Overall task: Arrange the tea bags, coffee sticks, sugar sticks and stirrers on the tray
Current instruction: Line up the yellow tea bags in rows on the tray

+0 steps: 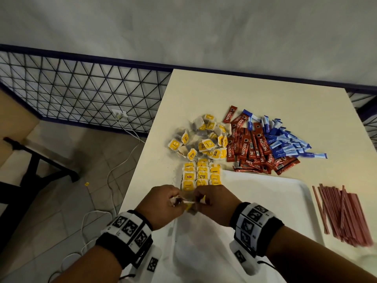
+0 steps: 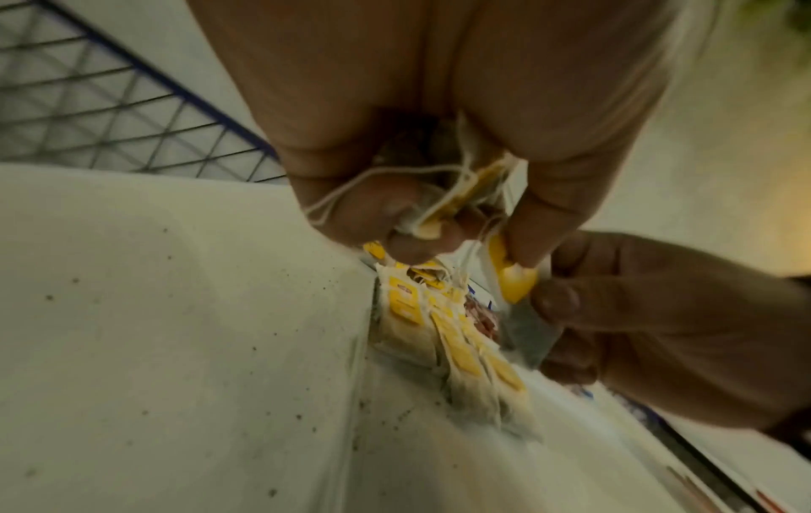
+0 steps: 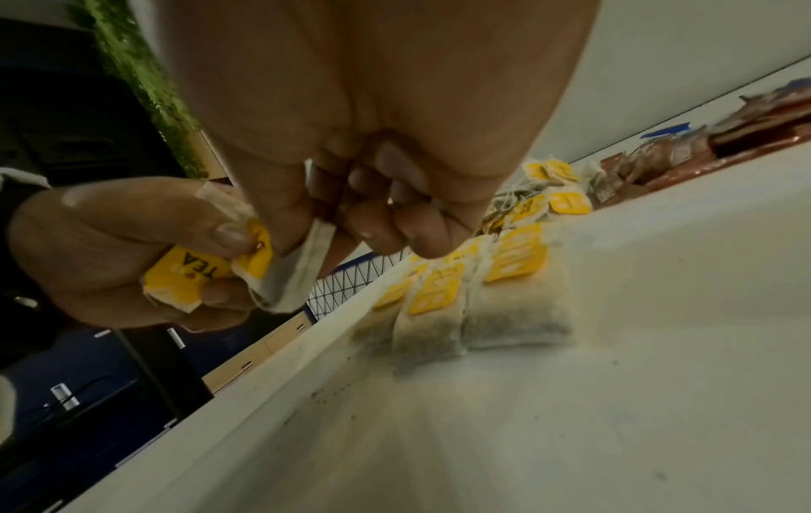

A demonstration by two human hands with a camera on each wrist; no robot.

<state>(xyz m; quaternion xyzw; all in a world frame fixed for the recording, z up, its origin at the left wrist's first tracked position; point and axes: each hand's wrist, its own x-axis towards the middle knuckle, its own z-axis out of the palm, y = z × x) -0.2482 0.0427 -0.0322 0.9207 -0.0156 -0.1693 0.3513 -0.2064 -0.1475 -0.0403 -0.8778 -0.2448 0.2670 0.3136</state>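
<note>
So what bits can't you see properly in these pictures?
- Head view: the tea bags in the hands, mostly covered by the left hand and right hand; their number is unclear.
- Head view: the near end of the tray, hidden by the arms and glare.
- Head view: the stirrers, blurred at the near end.
- Left wrist view: the tangled strings, blurred.

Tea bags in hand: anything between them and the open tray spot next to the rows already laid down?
Nothing visible. Both hands, left hand and right hand, pinch tea bags just above the tray, right by the laid rows. The tray floor beside those rows is bare. The bags' strings look tangled between the hands, which may slow placing.
</note>
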